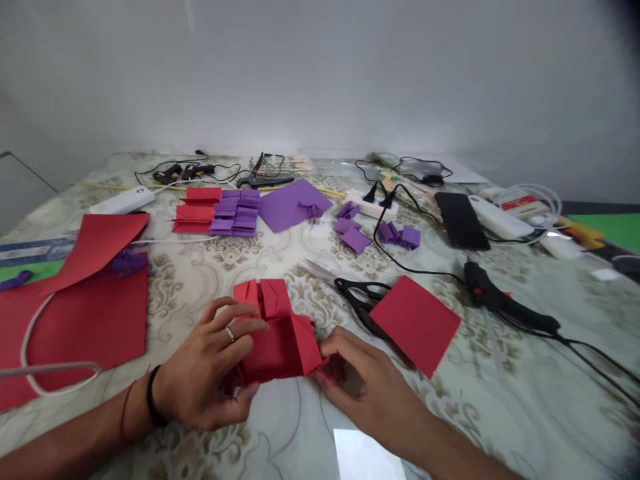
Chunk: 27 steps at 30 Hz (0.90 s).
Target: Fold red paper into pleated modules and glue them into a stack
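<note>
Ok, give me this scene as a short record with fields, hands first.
left hand: grips folded red paper, fingers on top
right hand: pinches the paper's right edge
beside: black scissors, handles partly under a red square sheet
right: black glue gun, corded
far: purple folded pieces, purple sheet, phone
surface: patterned table

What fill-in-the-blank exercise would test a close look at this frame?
1. The folded paper held between the left hand and the right hand is ____ in colour.
2. A ring shows on a finger of the ____ hand.
3. The scissors beside the red square sheet have handles coloured ____.
4. The glue gun lies to the ____ of the scissors.

Missing words: red; left; black; right.
</note>
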### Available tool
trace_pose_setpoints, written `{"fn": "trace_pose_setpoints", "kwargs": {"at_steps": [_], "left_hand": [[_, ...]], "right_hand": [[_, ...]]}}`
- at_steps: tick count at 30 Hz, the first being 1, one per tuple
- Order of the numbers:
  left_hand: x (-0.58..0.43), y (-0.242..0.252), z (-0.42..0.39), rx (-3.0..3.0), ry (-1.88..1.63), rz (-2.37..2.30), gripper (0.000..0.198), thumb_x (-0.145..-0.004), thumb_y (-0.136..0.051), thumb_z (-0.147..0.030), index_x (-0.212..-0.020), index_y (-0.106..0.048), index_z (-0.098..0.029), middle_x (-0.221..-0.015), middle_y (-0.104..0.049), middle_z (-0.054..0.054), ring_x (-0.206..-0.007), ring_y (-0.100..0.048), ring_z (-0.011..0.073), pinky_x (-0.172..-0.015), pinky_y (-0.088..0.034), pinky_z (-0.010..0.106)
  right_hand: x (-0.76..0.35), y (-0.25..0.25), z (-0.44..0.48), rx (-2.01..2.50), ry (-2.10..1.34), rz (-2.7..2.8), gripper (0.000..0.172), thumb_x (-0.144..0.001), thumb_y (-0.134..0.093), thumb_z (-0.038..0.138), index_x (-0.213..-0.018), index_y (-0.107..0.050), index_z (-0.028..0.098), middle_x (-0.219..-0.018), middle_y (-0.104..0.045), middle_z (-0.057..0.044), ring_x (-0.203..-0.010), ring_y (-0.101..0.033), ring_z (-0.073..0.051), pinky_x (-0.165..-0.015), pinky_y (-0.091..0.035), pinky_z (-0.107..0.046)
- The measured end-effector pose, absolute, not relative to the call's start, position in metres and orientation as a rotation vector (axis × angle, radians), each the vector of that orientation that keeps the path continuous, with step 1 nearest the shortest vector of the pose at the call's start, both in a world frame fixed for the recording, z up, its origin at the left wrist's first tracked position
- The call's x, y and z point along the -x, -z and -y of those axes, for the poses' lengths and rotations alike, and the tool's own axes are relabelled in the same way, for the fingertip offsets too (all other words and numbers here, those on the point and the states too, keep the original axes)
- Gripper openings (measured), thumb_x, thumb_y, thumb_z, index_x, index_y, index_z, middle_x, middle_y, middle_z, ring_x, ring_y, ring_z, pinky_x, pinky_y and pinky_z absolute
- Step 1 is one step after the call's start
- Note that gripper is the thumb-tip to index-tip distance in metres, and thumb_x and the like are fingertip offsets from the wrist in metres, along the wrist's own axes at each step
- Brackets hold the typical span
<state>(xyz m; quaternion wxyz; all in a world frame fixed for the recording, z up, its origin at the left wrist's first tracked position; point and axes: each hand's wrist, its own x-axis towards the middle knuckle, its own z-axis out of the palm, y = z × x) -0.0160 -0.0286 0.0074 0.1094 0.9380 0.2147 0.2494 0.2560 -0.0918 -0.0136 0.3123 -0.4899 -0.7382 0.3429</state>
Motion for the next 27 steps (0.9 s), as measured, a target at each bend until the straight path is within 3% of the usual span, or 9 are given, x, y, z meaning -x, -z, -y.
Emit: {"fn": "trace_pose_setpoints", "kwargs": {"at_steps": [14, 21, 27], "left_hand": [[0.0159, -0.0068, 0.0276, -2.787, -0.715, -0.707, 0.027, -0.072, -0.067, -0.027, -0.094, -0.053, -0.019, -0.125, -0.071, 0.016, -0.121, -0.060, 0.0396, -0.109, -0.036, 0.061], [0.0144, -0.0054, 0.0291, -2.766, -0.743, -0.747, 0.033, -0.076, -0.076, -0.032, -0.095, -0.053, -0.020, -0.123, -0.071, 0.012, -0.120, -0.060, 0.0378, -0.107, -0.040, 0.060], [0.0150, -0.0047, 0.0299, -2.740, -0.759, -0.775, 0.030, -0.080, -0.076, -0.029, -0.094, -0.051, -0.019, -0.126, -0.063, 0.018, -0.111, -0.063, 0.0343, -0.100, -0.047, 0.057]], "right_hand": [[-0.2545, 0.0097, 0.0918, 1.342, -0.966, 1.930, 0.015, -0.090, -0.056, 0.008, -0.091, -0.056, 0.024, -0.087, -0.060, 0.000, -0.072, -0.057, -0.016, -0.063, -0.042, -0.026], [-0.2539, 0.0087, 0.0904, 1.352, -0.963, 1.926, 0.017, -0.087, -0.055, 0.007, -0.089, -0.053, 0.024, -0.085, -0.058, 0.001, -0.072, -0.056, -0.016, -0.062, -0.041, -0.026], [-0.2540, 0.0084, 0.0908, 1.368, -0.970, 1.930, 0.018, -0.085, -0.055, 0.006, -0.089, -0.054, 0.024, -0.085, -0.058, 0.001, -0.072, -0.055, -0.016, -0.062, -0.041, -0.025]]}}
